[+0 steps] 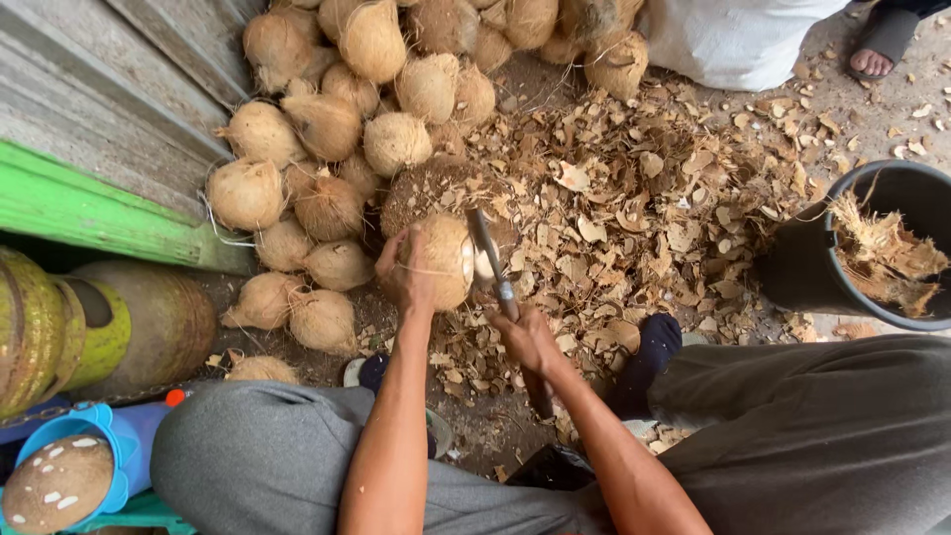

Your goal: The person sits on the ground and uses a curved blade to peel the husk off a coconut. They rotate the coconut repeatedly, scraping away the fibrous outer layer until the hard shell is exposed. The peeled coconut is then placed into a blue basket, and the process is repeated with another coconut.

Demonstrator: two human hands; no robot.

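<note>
On the chip-strewn ground (634, 228), beside the heaped coconuts (327, 129), a husked coconut (446, 260) sits on a fibrous block, the left hand (404, 272) wrapped around its side. The right hand (528, 340) is clenched on a knife (492, 263) whose blade meets the shell; shallow strokes angled away from the steadying fingers seem wisest.

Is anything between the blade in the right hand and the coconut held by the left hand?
Nothing visible. The left hand grips the coconut on its left side, leaving the right side bare. The right hand holds the knife, whose blade already lies against that bare side; the left fingers stay off the blade's line.
</note>
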